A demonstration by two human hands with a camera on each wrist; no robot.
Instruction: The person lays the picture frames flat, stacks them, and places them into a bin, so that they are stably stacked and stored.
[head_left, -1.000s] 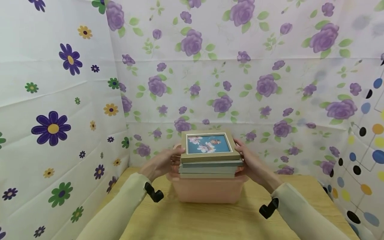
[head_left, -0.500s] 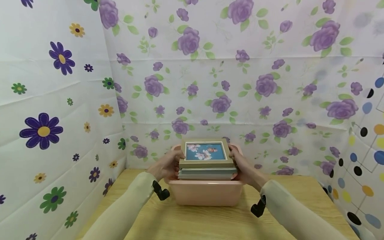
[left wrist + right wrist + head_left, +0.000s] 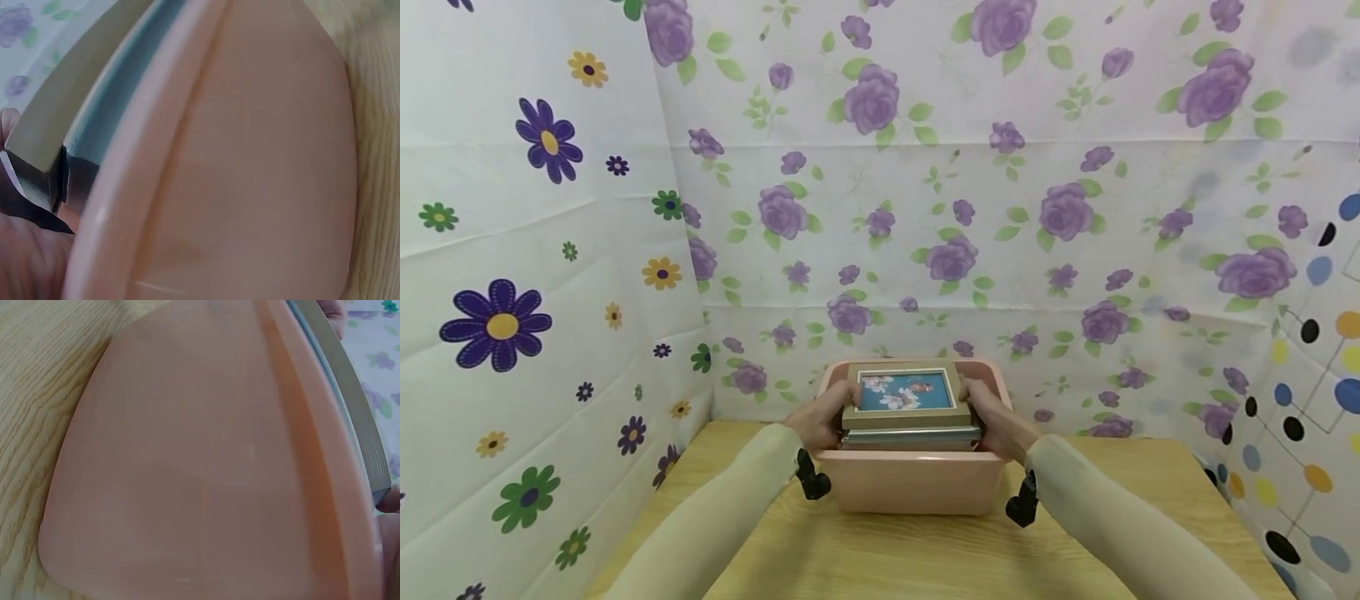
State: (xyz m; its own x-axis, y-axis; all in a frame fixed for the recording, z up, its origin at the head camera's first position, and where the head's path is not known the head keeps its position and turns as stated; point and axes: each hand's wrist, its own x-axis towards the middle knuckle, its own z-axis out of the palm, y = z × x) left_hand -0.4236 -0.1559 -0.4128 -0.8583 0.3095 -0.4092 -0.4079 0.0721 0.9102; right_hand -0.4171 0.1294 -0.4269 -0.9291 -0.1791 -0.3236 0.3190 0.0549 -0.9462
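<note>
A tan picture frame (image 3: 906, 393) with white blossoms on blue lies face up on top of a stack, inside a pink plastic tub (image 3: 917, 485). Beneath it show the edges of blue-grey frames (image 3: 910, 437); the lower part of the stack is hidden behind the tub's front wall. My left hand (image 3: 820, 414) grips the stack's left side, thumb on the top frame. On the opposite side my right hand (image 3: 996, 417) holds it the same way. Both hands' lower fingers are hidden. In the left wrist view, the tan frame (image 3: 69, 94) projects above the tub's rim (image 3: 134, 150).
The tub stands on a wooden table (image 3: 880, 558) near a back curtain (image 3: 955, 208) with purple roses. A flower-print curtain (image 3: 587, 250) hangs on the left, and a dotted one (image 3: 1315, 400) on the right.
Both hands have lowered the stack of picture frames into the tub; it now sits deeper, with the tub's back rim visible behind it. The head view has shifted slightly.
</note>
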